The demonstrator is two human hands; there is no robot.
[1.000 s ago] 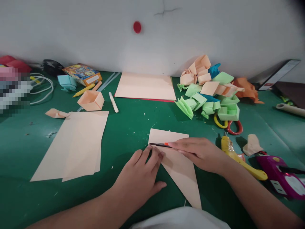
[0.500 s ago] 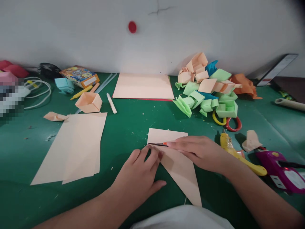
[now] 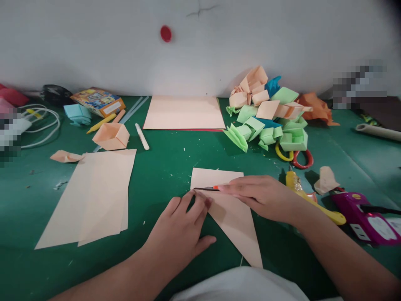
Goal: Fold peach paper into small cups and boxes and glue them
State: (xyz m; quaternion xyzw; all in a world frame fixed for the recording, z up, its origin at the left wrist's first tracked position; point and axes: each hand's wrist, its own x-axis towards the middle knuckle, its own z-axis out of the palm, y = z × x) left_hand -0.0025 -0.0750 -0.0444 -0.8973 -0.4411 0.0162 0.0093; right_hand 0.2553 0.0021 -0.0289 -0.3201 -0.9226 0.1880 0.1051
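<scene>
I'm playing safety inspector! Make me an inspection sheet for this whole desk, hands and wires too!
Surface: green table, with small pale scraps scattered on it.
Work things: folded peach paper; dark-bladed tool lying across it.
Clutter: pile of folded paper and yellow tool on the right; loose sheets and small paper box on the left.
Hands: left hand, fingertips on the paper by the blade's end; right hand holding the tool.
Cables: white cable, looped; black cable at the purple power block.
Surroundings: pale wall with a red disc and a crack-like mark.
</scene>
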